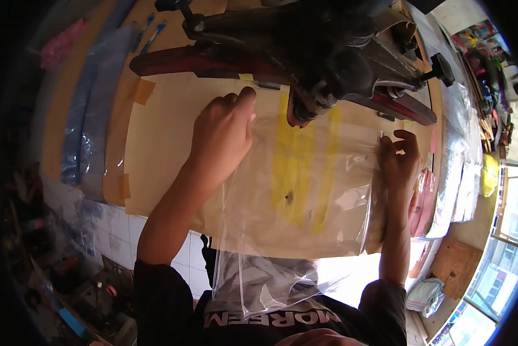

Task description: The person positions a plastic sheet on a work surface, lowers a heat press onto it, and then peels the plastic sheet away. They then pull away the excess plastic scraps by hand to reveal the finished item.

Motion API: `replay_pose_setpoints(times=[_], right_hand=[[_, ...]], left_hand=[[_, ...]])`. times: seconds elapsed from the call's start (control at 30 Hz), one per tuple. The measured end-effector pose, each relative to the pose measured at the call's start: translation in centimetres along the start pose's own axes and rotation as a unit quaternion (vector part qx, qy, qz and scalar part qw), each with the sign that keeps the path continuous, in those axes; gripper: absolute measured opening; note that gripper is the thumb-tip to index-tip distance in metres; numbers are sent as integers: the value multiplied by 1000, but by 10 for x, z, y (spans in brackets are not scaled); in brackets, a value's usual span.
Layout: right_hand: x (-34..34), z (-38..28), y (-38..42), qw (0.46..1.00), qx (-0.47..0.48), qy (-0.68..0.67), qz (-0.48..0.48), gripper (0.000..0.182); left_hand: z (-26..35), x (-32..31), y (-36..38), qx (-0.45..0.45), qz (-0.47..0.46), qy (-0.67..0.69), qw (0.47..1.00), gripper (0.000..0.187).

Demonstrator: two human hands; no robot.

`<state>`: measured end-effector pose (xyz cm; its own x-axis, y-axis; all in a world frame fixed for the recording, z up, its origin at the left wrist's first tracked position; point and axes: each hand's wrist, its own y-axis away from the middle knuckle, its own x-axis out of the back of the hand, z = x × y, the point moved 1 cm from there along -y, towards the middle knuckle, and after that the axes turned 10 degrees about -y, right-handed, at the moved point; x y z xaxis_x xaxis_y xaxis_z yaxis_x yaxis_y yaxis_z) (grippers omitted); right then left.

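A clear plastic bag (pixel 250 230) lies over a tan board (pixel 161 127) with yellow strips (pixel 291 167) on it. Its lower part hangs past the board's near edge, over my shirt. My left hand (pixel 221 127) is closed at the bag's upper left corner, fingers curled and thumb up front. At the upper right corner, my right hand (pixel 400 158) pinches the bag's edge between thumb and fingers. The plastic stretches fairly flat between both hands. Just beyond it stands a dark metal clamp-like frame (pixel 334 69) with red, worn arms.
Stacks of clear plastic (pixel 100 109) lie left of the board, with blue pens (pixel 152 36) and a pink bundle (pixel 63 43) farther back. More plastic sheets (pixel 452 155) lie at the right. Brown tape (pixel 143 91) holds the board's left corner. White tiles (pixel 115 230) show below.
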<state>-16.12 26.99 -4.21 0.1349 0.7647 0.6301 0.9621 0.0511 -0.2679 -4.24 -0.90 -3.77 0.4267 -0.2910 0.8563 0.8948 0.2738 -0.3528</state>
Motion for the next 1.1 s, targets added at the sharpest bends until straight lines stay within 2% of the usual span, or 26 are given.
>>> replay_pose_setpoints(times=[0.13, 0.2, 0.27, 0.3, 0.37, 0.4, 0.47, 0.5, 0.57, 0.6, 0.67, 0.7, 0.73, 0.8, 0.83, 0.87, 0.97, 1.1], right_hand=[[5, 17, -3, 1000, 13, -16, -10, 29], [16, 22, -6, 998, 51, -21, -13, 32], [28, 18, 2, 986, -46, -132, -94, 32], [39, 1, 12, 963, -113, -206, -131, 33], [63, -8, 27, 943, -122, -263, -161, 33], [73, -10, 35, 920, -136, -314, -192, 32], [92, -13, 46, 883, -128, -412, -186, 28], [99, -18, 48, 878, -102, -440, -158, 27], [116, -36, 53, 862, -57, -493, -103, 26], [124, -57, 60, 877, -22, -474, -75, 26], [143, -67, 61, 871, 33, -485, -77, 26], [146, -77, 63, 876, 43, -480, -11, 25], [150, -81, 66, 874, 51, -483, -8, 25], [160, -91, 70, 884, 121, -447, 61, 24], [160, -104, 77, 879, 109, -451, 107, 22], [162, -109, 79, 877, 117, -453, 111, 22], [167, -126, 83, 839, 145, -471, 231, 24], [173, -131, 90, 833, 204, -439, 268, 25]], left_hand=[[-3, 3, 5, -44, 11, -25, 999, 15], [-3, 10, 8, -58, 30, -27, 998, 15], [-1, 23, 18, -46, 45, 15, 998, 17], [1, 33, 24, -48, 53, 10, 997, 17], [8, 55, 43, -24, 64, 150, 986, 22], [12, 64, 52, -24, 68, 147, 987, 22], [24, 84, 66, -23, 147, 257, 955, 22], [31, 94, 69, -24, 152, 255, 955, 22], [43, 117, 71, -39, 177, 396, 900, 17], [50, 128, 71, -45, 184, 393, 900, 17], [60, 149, 69, -74, 178, 443, 876, 16], [65, 158, 69, -82, 183, 440, 875, 16], [69, 165, 68, -86, 186, 461, 863, 16], [75, 175, 68, -100, 193, 482, 849, 16], [77, 177, 68, -92, 188, 498, 842, 16], [79, 179, 68, -84, 183, 514, 834, 16], [89, 184, 70, -104, 200, 534, 815, 18], [94, 188, 72, -117, 218, 537, 806, 21]])
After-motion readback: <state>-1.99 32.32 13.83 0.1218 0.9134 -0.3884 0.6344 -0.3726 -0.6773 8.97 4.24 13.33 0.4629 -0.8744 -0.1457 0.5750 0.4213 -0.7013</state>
